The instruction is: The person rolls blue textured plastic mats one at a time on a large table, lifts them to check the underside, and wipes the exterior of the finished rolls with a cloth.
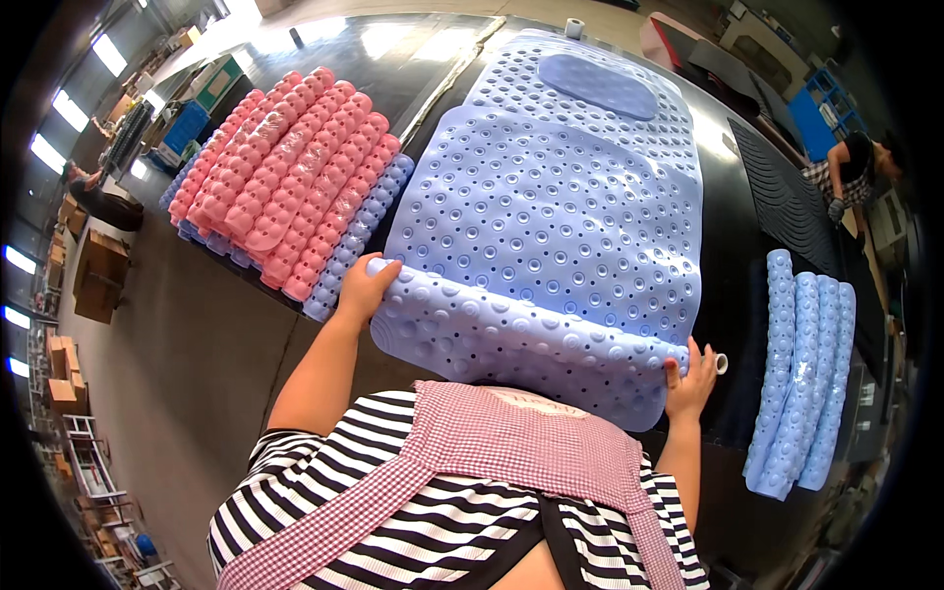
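A pale blue bath mat (551, 246) with suction cups lies in front of me on the dark table, its near end curled up and hanging toward my apron. My left hand (369, 287) closes on the left end of the curl, thumb on top. At the opposite end, my right hand (691, 379) grips the same mat by its right edge. A white tube end (722, 364) shows just beyond my right fingers; what it belongs to is hidden. Farther back, another blue mat (678, 108) with an oval smooth patch (598, 87) lies under or against the first.
Pink rolled mats (285, 167) in clear wrap are piled on blue rolls (359, 236) at left. Several blue rolls (801, 374) lie at right. A small white roll (574, 29) stands at the far edge. Co-workers (855, 177) (98, 197) are at both sides, with cardboard boxes (101, 275) at left.
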Motion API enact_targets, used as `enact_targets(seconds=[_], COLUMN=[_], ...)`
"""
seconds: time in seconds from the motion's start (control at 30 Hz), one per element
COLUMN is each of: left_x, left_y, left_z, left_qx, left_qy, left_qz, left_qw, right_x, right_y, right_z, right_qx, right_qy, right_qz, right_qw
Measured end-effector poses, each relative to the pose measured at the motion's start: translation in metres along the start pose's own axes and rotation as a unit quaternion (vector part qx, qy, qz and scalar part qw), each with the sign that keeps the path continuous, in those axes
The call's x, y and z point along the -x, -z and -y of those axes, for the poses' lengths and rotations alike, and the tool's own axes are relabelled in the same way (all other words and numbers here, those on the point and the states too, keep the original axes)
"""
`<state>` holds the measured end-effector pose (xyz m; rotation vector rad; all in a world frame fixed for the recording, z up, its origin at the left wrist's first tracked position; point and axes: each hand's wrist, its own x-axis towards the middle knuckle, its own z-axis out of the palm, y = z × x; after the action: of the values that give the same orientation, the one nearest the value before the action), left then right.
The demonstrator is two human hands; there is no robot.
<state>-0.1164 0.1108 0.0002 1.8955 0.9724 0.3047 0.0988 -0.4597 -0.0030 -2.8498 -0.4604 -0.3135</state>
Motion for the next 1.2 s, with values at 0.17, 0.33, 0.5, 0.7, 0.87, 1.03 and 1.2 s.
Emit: enact_targets(seconds=[0.17, 0.33, 0.5, 0.7, 0.87, 1.03, 1.2], left_x=[0.026, 0.056, 0.048, 0.034, 0.033, 0.073, 0.006], left_y=[-0.01, -0.017, -0.022, -0.017, -0.02, -0.08, -0.127], left_z=[0.008, 0.052, 0.039, 0.03, -0.009, -0.08, -0.151], left_qx=[0.154, 0.252, 0.266, 0.195, -0.047, -0.236, -0.373], left_qy=[0.018, -0.161, -0.1, -0.045, -0.166, -0.439, -0.388], left_qz=[-0.014, -0.124, -0.11, -0.096, -0.201, 0.138, 0.123], left_qw=[0.988, 0.946, 0.952, 0.975, 0.964, 0.856, 0.834], right_x=[0.021, 0.027, 0.024, 0.04, 0.014, -0.061, -0.144], right_y=[-0.014, 0.004, 0.0, 0.0, 0.006, -0.007, 0.007], right_z=[0.011, 0.023, 0.018, 0.105, 0.152, 0.158, 0.18], right_qx=[-0.446, -0.49, -0.413, -0.244, -0.108, -0.066, -0.087], right_qy=[-0.195, -0.22, -0.195, 0.141, 0.194, 0.215, 0.183], right_qz=[-0.011, 0.026, 0.028, 0.003, -0.006, -0.009, -0.119], right_qw=[0.873, 0.843, 0.889, 0.96, 0.975, 0.974, 0.972])
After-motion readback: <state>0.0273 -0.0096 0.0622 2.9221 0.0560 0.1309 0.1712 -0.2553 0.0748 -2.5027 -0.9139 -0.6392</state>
